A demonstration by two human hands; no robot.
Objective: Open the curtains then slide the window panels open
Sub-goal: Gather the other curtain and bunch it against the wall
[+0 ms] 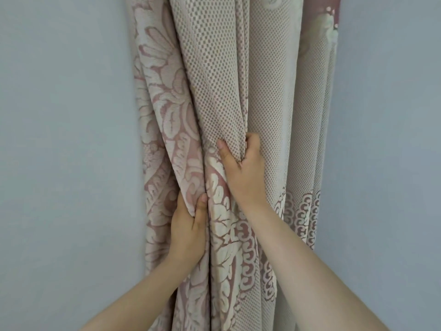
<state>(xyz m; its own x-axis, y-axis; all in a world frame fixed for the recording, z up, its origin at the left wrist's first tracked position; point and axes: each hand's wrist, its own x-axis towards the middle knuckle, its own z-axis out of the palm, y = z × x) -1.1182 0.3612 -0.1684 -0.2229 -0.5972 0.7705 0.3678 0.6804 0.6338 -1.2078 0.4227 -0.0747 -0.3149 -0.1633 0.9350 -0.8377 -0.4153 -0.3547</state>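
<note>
Head view: left hand and right hand are gripping curtain folds; hard tugging is risking detached hooks.

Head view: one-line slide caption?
Both hands grip folds of the bunched patterned curtain against a pale wall: left hand lower, right hand higher.

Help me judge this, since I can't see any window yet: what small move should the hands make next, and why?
Probably draw both hands sideways together, carrying the gathered fabric further along. The left hand and the right hand each grip a fold of the patterned curtain, which hangs bunched with plain wall on either side. No window shows here, so which direction uncovers it cannot be told.
</note>
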